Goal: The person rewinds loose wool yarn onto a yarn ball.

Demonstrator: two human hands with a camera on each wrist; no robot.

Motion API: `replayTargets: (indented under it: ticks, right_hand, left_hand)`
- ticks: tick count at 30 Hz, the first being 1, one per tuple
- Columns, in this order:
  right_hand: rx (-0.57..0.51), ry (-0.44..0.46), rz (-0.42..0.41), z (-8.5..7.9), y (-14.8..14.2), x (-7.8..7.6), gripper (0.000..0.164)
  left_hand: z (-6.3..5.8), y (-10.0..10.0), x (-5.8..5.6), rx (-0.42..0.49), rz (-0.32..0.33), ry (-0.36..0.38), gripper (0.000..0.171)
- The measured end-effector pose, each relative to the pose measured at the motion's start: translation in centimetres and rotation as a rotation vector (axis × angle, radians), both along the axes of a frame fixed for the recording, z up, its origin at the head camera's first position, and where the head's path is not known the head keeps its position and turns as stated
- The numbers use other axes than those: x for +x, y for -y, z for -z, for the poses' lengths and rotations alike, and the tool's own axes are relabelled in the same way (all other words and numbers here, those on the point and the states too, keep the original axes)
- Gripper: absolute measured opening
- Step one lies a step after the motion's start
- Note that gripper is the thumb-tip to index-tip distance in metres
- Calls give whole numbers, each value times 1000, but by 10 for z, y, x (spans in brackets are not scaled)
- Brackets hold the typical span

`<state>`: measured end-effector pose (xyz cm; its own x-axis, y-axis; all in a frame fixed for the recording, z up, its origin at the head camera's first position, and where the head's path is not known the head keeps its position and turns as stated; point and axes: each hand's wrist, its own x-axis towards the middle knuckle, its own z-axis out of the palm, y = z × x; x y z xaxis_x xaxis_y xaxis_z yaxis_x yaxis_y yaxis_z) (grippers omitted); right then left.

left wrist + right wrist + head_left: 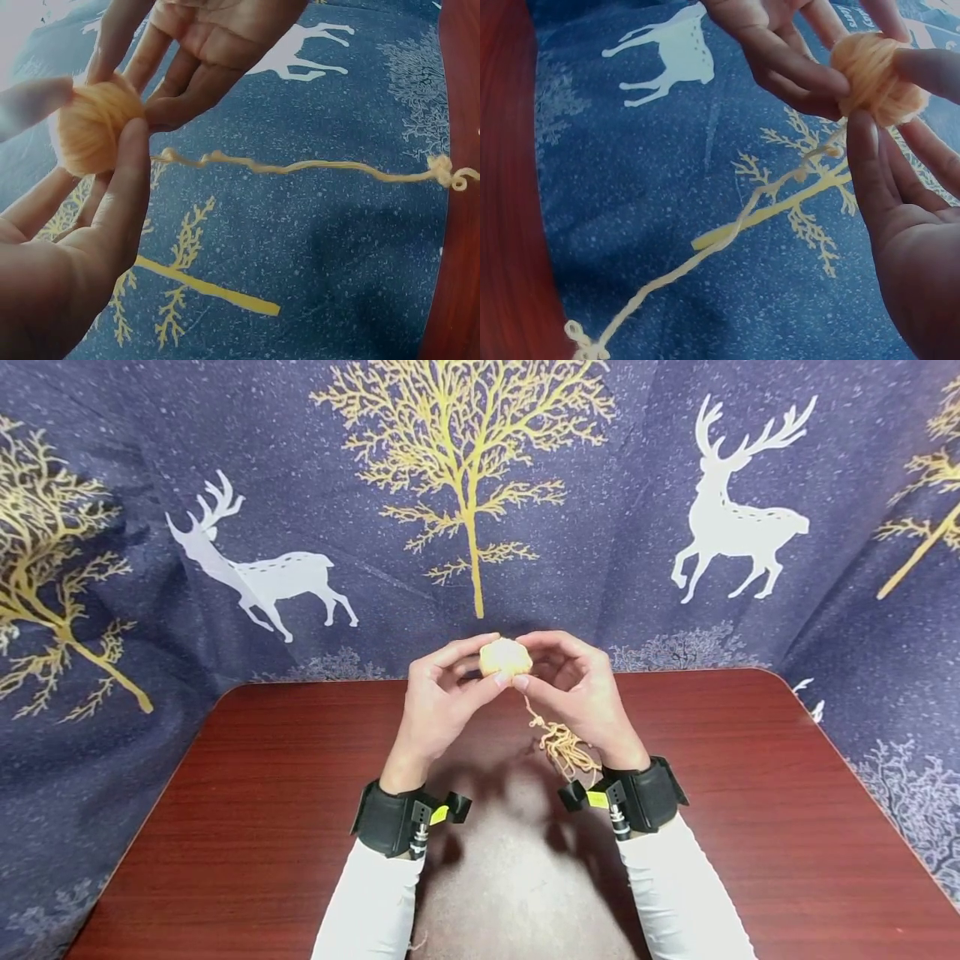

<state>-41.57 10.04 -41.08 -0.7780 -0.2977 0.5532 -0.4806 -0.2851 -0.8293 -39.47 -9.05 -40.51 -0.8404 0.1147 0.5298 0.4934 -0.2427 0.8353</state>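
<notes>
A small ball of pale orange yarn (506,658) is held up between both hands, above the far part of the table. My left hand (438,697) pinches its left side with thumb and fingers, and my right hand (581,685) pinches the right side. In the left wrist view the yarn ball (97,126) shows wound strands, with fingertips of both hands around it. From its underside a twisted yarn strand (679,271) runs down in the right wrist view. Loose, tangled yarn (568,750) lies below, beside the right wrist.
The reddish-brown wooden table (277,777) has a greyish glare patch at its front middle. Behind it hangs a dark blue cloth (420,485) printed with white deer and yellow trees. Both wrists carry black straps with small cameras.
</notes>
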Motion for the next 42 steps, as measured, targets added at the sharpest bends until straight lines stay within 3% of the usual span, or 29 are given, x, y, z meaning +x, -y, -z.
replayTargets:
  ticks: [6,9,16,23,29,35,42]
  right_hand:
    - [37,-31,16,1,-1,-1,42]
    - [56,-37,-10,1,-3,-1,42]
    - [-17,-45,-92,-1,-5,-2,40]
    - [-82,-105,-135,-1,-8,-3,39]
    - [-62,-95,-125,-1,-10,-4,39]
    - [-3,12,-57,-3,-10,-2,31]
    - [19,118,-39,-6,-9,0,23]
  left_hand:
    - [1,-2,0,36,5,3,43]
    - [1,-1,0,39,8,-66,43]
    - [3,-3,-1,-81,-35,-306,46]
    - [1,-2,0,-115,-33,-374,49]
    - [1,-1,1,-154,-24,-359,51]
    - [2,-1,2,-152,-14,-267,56]
    - [1,1,2,-142,5,-208,55]
